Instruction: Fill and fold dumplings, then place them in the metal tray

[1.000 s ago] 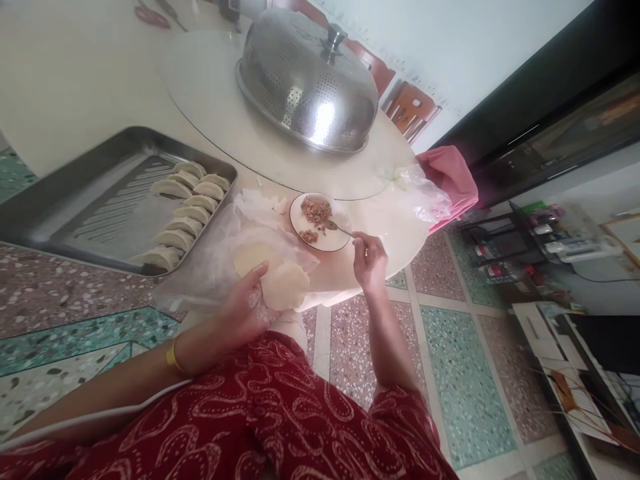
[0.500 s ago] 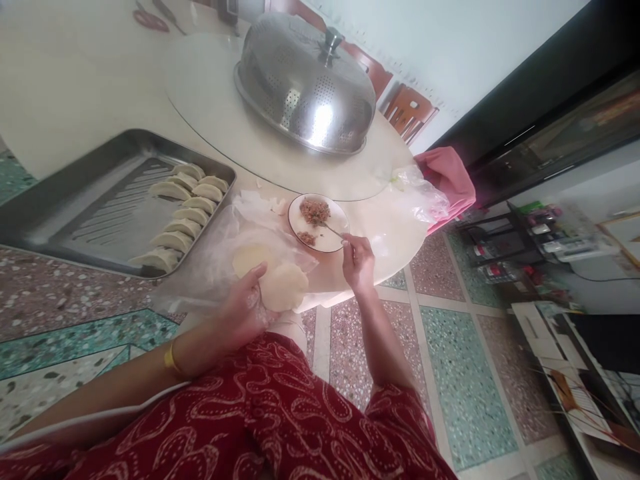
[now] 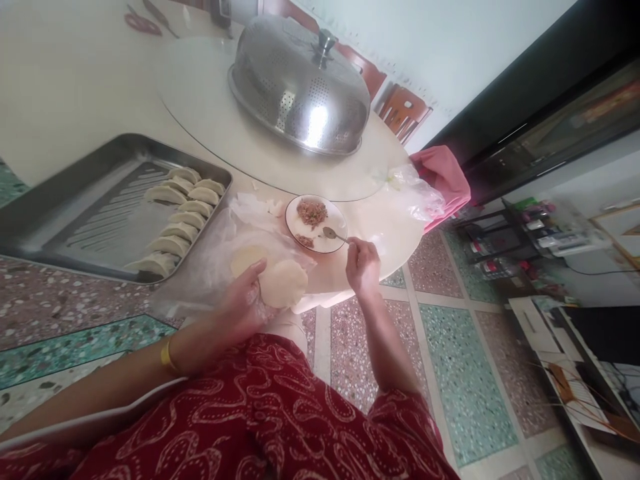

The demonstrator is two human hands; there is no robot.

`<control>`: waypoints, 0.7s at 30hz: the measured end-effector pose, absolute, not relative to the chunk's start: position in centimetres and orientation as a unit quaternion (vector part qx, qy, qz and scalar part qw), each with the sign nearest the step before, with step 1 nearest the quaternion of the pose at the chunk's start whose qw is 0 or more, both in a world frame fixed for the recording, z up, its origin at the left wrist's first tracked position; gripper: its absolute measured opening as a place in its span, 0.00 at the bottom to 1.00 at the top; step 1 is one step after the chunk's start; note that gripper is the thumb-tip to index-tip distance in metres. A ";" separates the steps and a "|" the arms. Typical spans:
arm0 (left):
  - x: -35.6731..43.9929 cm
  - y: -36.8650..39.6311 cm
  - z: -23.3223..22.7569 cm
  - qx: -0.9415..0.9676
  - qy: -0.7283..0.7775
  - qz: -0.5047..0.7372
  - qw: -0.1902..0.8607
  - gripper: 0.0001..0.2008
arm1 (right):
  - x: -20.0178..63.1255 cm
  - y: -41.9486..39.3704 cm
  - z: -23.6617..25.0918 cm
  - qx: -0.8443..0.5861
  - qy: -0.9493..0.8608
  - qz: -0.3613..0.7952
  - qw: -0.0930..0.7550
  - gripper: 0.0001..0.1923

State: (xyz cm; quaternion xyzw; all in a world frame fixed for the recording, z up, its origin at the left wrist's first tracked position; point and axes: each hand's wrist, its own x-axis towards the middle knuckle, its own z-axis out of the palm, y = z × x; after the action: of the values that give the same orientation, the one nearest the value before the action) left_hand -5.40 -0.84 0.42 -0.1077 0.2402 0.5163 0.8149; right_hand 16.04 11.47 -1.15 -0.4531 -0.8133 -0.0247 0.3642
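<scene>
**Spoon over the plate, wrapper waiting in the palm**

The left hand [image 3: 245, 303] held a round dough wrapper [image 3: 284, 283] flat across its palm, fingers [image 3: 256, 270] curled up around the near edge and the thumb side hidden beneath. The wrapper sat just off the table [image 3: 90, 87] edge, above a crinkled plastic sheet [image 3: 215, 257] on which a second wrapper [image 3: 246, 259] lay.

The right hand [image 3: 363, 267] pinched the handle of a small spoon [image 3: 331, 233] between thumb and fingertips, the bowl hovering over the white plate [image 3: 334, 241] beside two mounds of minced filling [image 3: 312, 213]. Whether the spoon carried any filling could not be told.

To do this step well, I judged that a modest scoop mattered: too much would keep the edges from meeting. The load would best land in the wrapper's centre, leaving the rim clean and dry for sealing. The left palm should have stayed cupped and level, close to the plate, so the carry was short.

Finished dumplings [image 3: 180, 217] lay in two rows at the right end of a metal tray [image 3: 75, 200]. A domed steel cover [image 3: 300, 87] stood further back on the table.
</scene>
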 end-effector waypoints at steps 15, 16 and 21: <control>-5.7 -1.2 0.0 -0.089 0.211 0.510 0.829 0.28 | 15.0 12.8 -2.4 -0.391 -0.841 -0.001 0.373 0.17; -5.6 -1.2 0.0 -0.087 0.213 0.510 0.829 0.28 | 15.0 12.8 -2.4 -0.381 -0.846 -0.003 0.373 0.16; -5.6 -1.0 0.2 -0.092 0.238 0.509 0.822 0.28 | 15.2 11.1 -1.2 -0.318 -0.879 0.015 0.355 0.14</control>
State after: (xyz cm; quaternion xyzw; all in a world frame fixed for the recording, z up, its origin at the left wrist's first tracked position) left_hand -5.56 -0.99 0.21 -0.0919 0.2383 0.5086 0.8223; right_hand 15.18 11.10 -1.18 -0.3185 -0.8790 0.0148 0.3546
